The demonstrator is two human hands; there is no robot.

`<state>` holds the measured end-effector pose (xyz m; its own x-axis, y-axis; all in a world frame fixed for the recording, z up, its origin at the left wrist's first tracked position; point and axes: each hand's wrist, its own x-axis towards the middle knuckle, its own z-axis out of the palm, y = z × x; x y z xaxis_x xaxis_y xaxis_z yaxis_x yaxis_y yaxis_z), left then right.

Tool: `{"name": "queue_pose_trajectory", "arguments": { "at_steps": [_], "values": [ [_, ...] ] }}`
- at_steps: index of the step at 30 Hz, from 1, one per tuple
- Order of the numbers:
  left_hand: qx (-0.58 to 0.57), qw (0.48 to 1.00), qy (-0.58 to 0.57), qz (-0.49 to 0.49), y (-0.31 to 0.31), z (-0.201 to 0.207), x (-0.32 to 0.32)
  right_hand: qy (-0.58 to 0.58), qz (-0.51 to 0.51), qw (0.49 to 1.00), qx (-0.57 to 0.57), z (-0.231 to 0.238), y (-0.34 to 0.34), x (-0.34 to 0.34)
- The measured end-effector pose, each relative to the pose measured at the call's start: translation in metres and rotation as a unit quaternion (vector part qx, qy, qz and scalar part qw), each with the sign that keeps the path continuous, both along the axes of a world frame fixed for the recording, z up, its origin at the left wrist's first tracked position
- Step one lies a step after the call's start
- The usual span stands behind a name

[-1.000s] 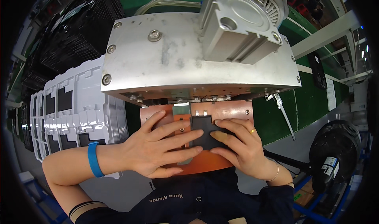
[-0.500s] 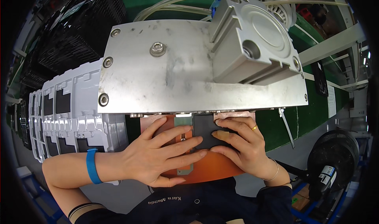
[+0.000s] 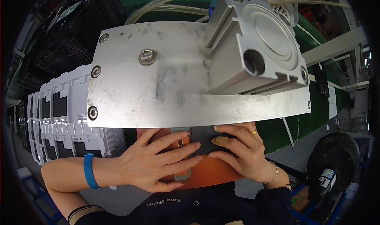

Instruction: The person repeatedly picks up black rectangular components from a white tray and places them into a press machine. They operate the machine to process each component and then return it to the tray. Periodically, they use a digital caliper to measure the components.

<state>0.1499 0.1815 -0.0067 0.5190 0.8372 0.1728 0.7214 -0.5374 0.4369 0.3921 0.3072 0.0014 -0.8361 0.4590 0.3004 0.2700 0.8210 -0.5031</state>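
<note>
A flat dark grey piece [image 3: 204, 140] lies on an orange board [image 3: 215, 173] just below the front edge of a metal machine plate [image 3: 130, 94], which hides its far end. From the left, my left hand [image 3: 152, 161] lies spread over the board and a greenish metal strip [image 3: 183, 175]; its longer fingertips reach the grey piece's left edge. My right hand [image 3: 249, 151] rests at the other side, thumb and fingers apart, with fingertips on the grey piece's right part. One of its fingers wears a tan covering.
A square pneumatic cylinder [image 3: 253, 54] stands on the machine plate, close above my hands. Clear hoses [image 3: 170, 5] run behind it. White trays [image 3: 67, 106] with dark pieces are stacked at left, black trays [image 3: 75, 39] farther back. A black fan-like device [image 3: 334, 161] stands at right.
The machine plate sits lower and larger in the picture, covering more of the board and grey piece. Both hands keep nearly the same pose, with slight finger shifts.
</note>
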Motion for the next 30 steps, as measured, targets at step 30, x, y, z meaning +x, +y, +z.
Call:
{"name": "queue_pose_trajectory", "arguments": {
  "at_steps": [30],
  "values": [
    [0.108, 0.976, -0.120, 0.150, -0.026, 0.020, 0.010, 0.066, -0.036, 0.893, -0.445, 0.031, -0.001, 0.005]
  ]
}}
